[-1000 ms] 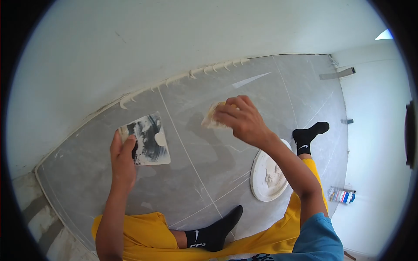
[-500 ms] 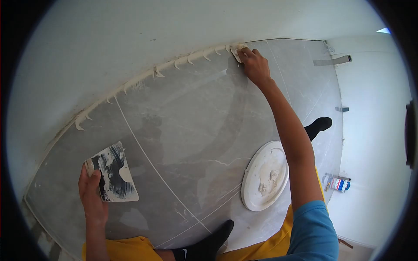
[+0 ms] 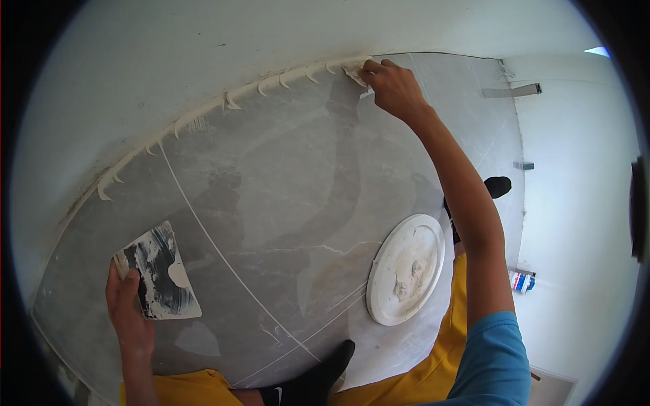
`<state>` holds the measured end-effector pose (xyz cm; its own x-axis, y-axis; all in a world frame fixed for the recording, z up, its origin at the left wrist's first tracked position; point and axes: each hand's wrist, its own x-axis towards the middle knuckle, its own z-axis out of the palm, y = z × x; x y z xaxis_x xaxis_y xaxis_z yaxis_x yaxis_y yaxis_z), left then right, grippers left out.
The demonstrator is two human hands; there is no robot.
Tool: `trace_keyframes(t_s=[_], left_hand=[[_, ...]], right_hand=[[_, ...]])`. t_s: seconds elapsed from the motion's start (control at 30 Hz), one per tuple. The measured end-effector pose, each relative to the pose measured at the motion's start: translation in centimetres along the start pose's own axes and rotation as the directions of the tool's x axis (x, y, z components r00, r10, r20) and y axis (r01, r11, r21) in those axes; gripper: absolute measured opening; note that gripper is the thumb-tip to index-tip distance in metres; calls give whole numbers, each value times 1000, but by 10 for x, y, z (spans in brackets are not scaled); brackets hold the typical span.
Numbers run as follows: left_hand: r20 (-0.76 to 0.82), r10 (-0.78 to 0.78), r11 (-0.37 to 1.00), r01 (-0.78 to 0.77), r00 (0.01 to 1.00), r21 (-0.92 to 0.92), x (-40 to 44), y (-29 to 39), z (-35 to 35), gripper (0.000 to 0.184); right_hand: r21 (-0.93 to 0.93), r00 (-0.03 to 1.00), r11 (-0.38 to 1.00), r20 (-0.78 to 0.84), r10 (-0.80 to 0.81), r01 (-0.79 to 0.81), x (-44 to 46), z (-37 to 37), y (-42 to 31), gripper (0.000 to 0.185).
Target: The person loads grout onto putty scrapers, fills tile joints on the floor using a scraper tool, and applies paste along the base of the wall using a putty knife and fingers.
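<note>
My left hand (image 3: pixel 130 308) grips a dark, flat rectangular spreader (image 3: pixel 154 267) smeared with off-white paste, held above the floor. At the far wall joint, my right hand (image 3: pixel 396 88) is closed on a small paste-covered scraper (image 3: pixel 354 73). Its blade, partly hidden by my fingers, is at the line where floor and wall meet. To its left, a bead of off-white filler (image 3: pixel 250 86) follows the joint, with several curled ridges spilling onto the tiles. A round white lid (image 3: pixel 374 301) with lumps of paste lies on the floor below my right forearm.
Grey veined tiles (image 3: pixel 284 189) with pale grout lines cover the floor. White walls curve around the far and right sides. A blue, white and red package (image 3: pixel 522 281) and a small dark piece (image 3: pixel 525 166) are near the right wall. My black-socked feet (image 3: pixel 318 375) are on the tiles.
The view has shifted slightly, so floor and bead appear further left. My right hand has moved a little to the right along the joint with the scraper. My left hand keeps its hold.
</note>
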<state>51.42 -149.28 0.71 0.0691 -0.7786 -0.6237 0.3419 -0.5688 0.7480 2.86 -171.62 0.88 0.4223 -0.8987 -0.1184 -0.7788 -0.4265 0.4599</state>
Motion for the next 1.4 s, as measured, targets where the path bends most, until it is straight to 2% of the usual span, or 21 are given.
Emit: trace_keyframes(t_s=[0.07,0.13,0.2,0.33,0.4,0.43,0.53,0.6,0.63,0.67,0.7,0.8,0.87,0.93,1.0,1.03,1.07,1.13,1.2,1.27,1.4], left_hand=[[2,2,1000,-2,1000,-13,-1,2,5,38],[-6,7,1000,-7,1000,-16,-1,4,4,37],[-24,15,1000,-15,1000,-9,-1,2,3,38],[17,-19,1000,19,1000,3,1,0,10,38],[-90,-71,997,69,993,-31,-1,-1,16,36],[-90,-66,997,64,994,-35,-2,0,21,36],[119,-164,973,180,979,-141,-3,-2,31,36],[184,-240,936,277,953,-215,-6,-10,30,36],[207,-293,906,341,933,-252,-8,-12,32,36],[180,-325,888,365,929,-280,-10,-18,33,35],[167,-360,867,395,918,-303,-12,-20,33,33],[99,-444,796,443,890,-414,-23,-15,43,32],[101,-351,815,357,931,-456,-20,-21,31,33],[110,-220,838,245,969,-488,-16,-12,37,35],[128,-115,889,159,985,-430,-22,20,50,37],[127,-49,915,96,991,-393,-24,27,51,38],[154,-51,904,111,987,-412,-24,27,51,38],[224,28,955,40,974,-295,-25,28,49,40],[229,19,963,44,973,-266,-29,28,52,41],[304,-11,967,87,953,-239,-31,24,49,31],[287,14,985,37,958,-171,-31,27,47,24]], right_hand=[[48,999,999,-33,-15,17,-2,-9,18,30],[51,996,997,-71,62,-58,-7,10,29,32],[120,934,958,-218,282,-261,-8,34,34,30],[105,933,965,-250,260,-241,-6,69,29,27],[42,995,994,-5,102,-101,-4,50,46,25],[19,999,1000,35,15,-16,-3,38,55,27],[120,993,993,115,-7,-7,-14,-11,41,26],[469,974,878,-225,14,96,-31,-50,-20,23],[668,983,743,-157,99,32,-40,-76,-60,21],[830,979,553,-167,119,75,-51,-109,-102,24],[801,945,540,-326,30,259,-59,-134,-137,28],[847,886,268,-459,-63,459,-94,-177,-227,32],[459,681,542,-654,-330,704,-99,-172,-235,36],[505,847,723,-489,-210,471,-89,-147,-200,41],[574,967,808,-252,25,129,-79,-117,-136,36],[492,947,869,-303,109,58,-72,-84,-100,33],[515,940,853,-242,241,-86,-65,-61,-67,31],[362,923,879,-104,370,-311,-49,-26,-7,29],[329,867,808,84,491,-489,-26,13,44,29],[295,773,716,194,604,-633,-8,19,60,30],[247,794,755,227,564,-607,15,50,74,26]])
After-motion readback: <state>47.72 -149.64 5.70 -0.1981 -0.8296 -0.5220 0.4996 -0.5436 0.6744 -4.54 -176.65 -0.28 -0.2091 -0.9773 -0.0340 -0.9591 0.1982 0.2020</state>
